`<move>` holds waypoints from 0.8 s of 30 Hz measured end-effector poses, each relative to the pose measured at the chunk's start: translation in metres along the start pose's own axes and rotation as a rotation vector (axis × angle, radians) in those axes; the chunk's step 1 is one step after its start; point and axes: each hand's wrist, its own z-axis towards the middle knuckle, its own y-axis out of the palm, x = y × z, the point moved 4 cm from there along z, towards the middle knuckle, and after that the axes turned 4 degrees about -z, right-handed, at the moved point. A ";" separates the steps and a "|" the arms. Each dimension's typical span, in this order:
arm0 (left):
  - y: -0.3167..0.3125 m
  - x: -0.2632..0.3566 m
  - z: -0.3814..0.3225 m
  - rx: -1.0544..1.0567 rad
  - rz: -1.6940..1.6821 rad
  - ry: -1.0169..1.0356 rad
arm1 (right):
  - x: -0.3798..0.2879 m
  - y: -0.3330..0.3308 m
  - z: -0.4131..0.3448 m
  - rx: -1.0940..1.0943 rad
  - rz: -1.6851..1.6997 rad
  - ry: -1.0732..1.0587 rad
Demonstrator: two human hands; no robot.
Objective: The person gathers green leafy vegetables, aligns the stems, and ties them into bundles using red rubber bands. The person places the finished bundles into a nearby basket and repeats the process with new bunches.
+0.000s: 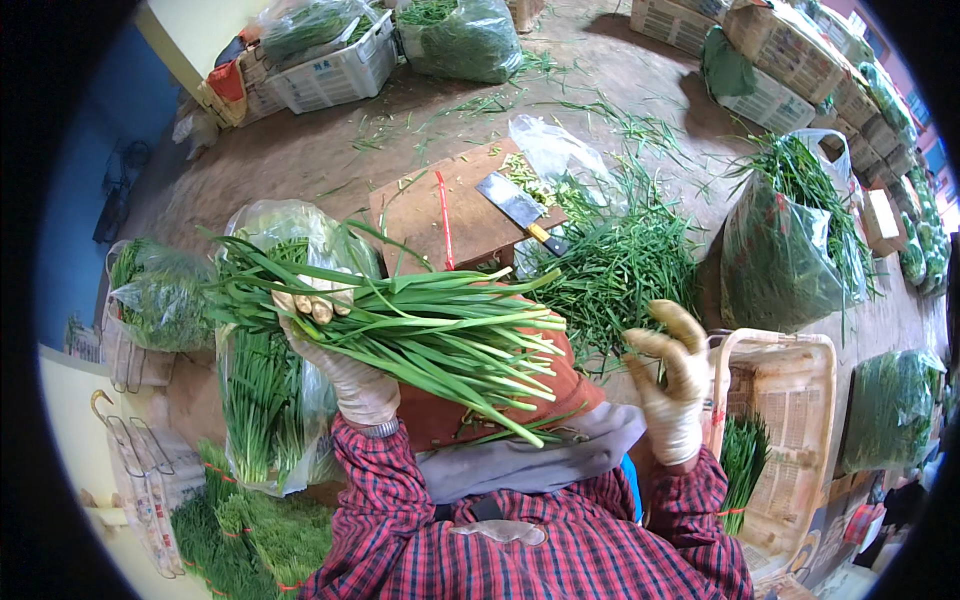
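A loose bunch of Chinese chives [450,322] lies across my lap, pale stem ends to the right. My gloved left hand [319,322] grips it near the leafy end, thumb below and fingers over the leaves. Off to the right, my gloved right hand [671,375] is raised with fingers apart and nothing in it. Beyond the bunch is a low wooden board [420,206]. On it rest a cleaver [517,206] with its handle past the edge, a red tie strip [444,217] and pale stem trimmings [525,176].
A heap of cut leaves [630,255] covers the floor beside the board. To my right stands a plastic crate [791,450] holding a tied bundle [742,457]. Filled plastic bags [787,240] [292,225] flank me, and tied bundles [247,532] lie at lower left. Stacked crates [787,56] stand farther back.
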 end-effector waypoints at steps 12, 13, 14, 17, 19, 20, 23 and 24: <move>-0.009 -0.010 -0.005 0.241 0.020 -0.041 | -0.050 0.038 0.013 -0.052 -0.076 -0.410; -0.008 -0.013 -0.005 0.195 0.005 -0.078 | -0.050 0.037 0.010 -0.053 -0.069 -0.435; -0.006 -0.016 -0.006 0.150 -0.009 -0.114 | -0.050 0.036 0.008 -0.046 -0.084 -0.437; -0.002 -0.019 -0.010 0.123 -0.018 -0.086 | -0.052 0.033 0.004 0.003 -0.076 -0.518; 0.002 -0.021 -0.013 0.132 -0.014 -0.097 | -0.053 0.034 0.004 -0.004 -0.123 -0.557; 0.004 -0.019 -0.008 0.121 0.001 -0.087 | -0.052 0.036 0.005 -0.024 -0.140 -0.548; 0.007 -0.021 -0.011 0.201 0.005 -0.163 | -0.049 0.037 0.006 -0.039 -0.161 -0.500; 0.007 -0.022 -0.010 0.244 0.062 -0.200 | -0.048 0.037 0.006 -0.043 -0.154 -0.503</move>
